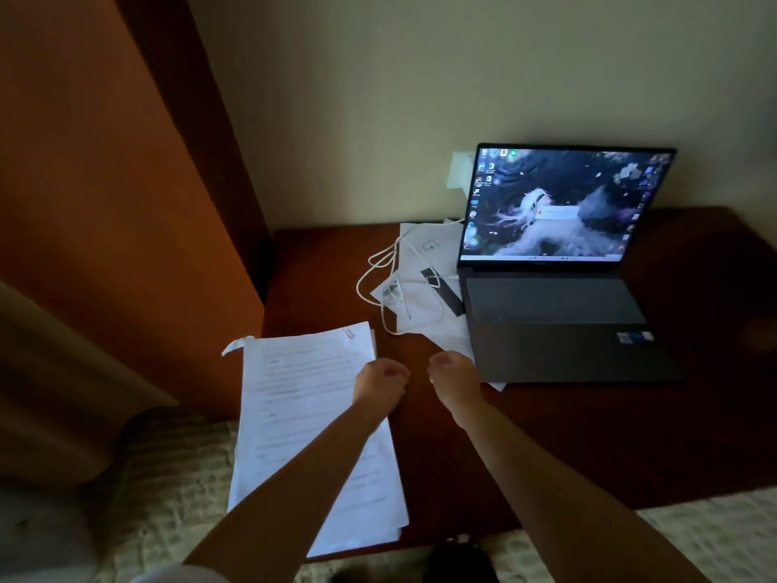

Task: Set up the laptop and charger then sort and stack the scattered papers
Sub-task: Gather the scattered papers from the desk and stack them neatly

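Observation:
An open grey laptop (559, 313) with its screen lit stands on the dark wooden table (609, 435) at the right. A white charger cable (380, 271) loops from the wall socket (458, 170) across loose papers (424, 288) left of the laptop. A thick stack of printed papers (302, 414) lies at the table's left, hanging over the front edge. My left hand (380, 378) is curled into a fist over the stack's right edge. My right hand (454, 378) is curled too, just in front of the laptop's near-left corner, over a sheet that pokes from under it. Neither hand visibly holds anything.
An orange-brown cabinet side (126, 204) rises left of the table. A pale wall (420, 77) is behind it. Patterned carpet (168, 477) shows below, and a dark shoe (458, 561) sits at the bottom edge.

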